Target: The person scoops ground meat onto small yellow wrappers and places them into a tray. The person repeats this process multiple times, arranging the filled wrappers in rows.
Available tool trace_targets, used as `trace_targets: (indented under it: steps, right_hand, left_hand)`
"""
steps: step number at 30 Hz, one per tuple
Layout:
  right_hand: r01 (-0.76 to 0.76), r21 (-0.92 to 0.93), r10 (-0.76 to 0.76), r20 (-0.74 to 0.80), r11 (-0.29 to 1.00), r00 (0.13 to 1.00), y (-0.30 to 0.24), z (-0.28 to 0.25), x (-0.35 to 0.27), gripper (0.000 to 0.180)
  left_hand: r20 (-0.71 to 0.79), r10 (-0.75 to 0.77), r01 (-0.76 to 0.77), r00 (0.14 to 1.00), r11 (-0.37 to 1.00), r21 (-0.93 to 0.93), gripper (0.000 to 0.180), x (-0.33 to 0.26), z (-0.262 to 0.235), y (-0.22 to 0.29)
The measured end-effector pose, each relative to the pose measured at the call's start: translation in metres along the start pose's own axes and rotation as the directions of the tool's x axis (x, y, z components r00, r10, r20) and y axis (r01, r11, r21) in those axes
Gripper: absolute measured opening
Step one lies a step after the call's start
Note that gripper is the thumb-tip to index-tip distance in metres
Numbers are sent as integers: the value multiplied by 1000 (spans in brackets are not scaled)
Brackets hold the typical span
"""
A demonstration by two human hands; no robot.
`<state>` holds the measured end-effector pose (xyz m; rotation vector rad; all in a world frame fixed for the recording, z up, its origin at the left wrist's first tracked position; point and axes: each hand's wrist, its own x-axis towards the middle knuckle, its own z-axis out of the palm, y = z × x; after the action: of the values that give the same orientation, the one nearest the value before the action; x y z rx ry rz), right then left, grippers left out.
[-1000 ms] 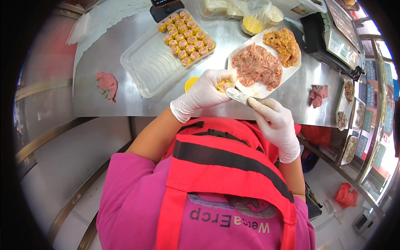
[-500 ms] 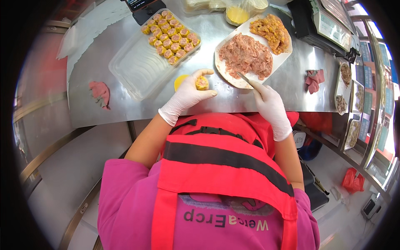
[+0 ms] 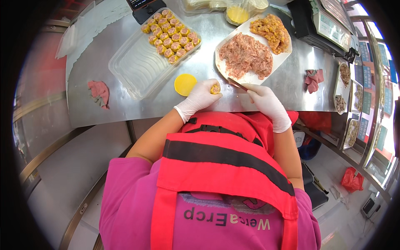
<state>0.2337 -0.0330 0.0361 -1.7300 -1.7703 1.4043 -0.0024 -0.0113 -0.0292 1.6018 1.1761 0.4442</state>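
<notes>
Since the earlier frame the spatula (image 3: 237, 84) has left the meat. On the steel counter (image 3: 125, 104), the left hand (image 3: 200, 96) cups a dumpling (image 3: 215, 88); the right hand (image 3: 263, 98) grips the spatula just beside it.

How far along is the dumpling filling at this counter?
Done: several rows of filled dumplings fill the far end of the clear tray. In hand: the left hand cups one dumpling, the right hand holds a spatula. Left: most of the tray is bare, and a plate holds plenty of minced meat.
</notes>
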Motion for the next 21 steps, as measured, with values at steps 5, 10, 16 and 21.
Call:
trace_targets:
  steps: [5,10,16,21]
  right_hand:
    - [-232,756,187,147,612,971,-11,-12,-16,32]
    - [-20,408,102,-179,913,979,21,3,5,31]
    - [-52,-195,32,-106,979,994,19,-3,0,28]
    - [-49,-178,41,-50,983,998,7,-19,-14,29]
  left_hand:
    - [-36,3,-10,999,981,-194,24,4,4,5]
    - [-13,-78,74,997,979,-188,26,8,1,4]
    - [-38,-89,82,995,984,-156,28,2,-2,-6]
    - [-32,-84,81,996,992,-97,28,2,-1,0]
